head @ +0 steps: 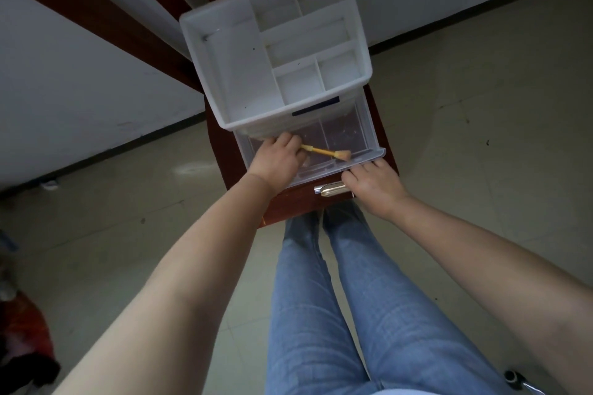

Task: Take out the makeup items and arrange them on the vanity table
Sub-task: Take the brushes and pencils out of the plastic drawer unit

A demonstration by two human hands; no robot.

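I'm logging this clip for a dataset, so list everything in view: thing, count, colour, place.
organizer: one, white, compartmented top, on the table
drawer: one, clear, pulled out at the organizer's base
makeup brush: one, yellow handle, over the drawer
metallic tube: one, silver-gold, on the table in front of the drawer
table: one, red-brown
jeans: blue, below
left hand: holds the brush
right hand: fingers on the drawer front

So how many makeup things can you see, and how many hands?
Makeup brushes: 1, the yellow brush held over the open clear drawer
Shiny gold tubes: 1, the tube on the table
Hands: 2, left hand, right hand
Total: 4
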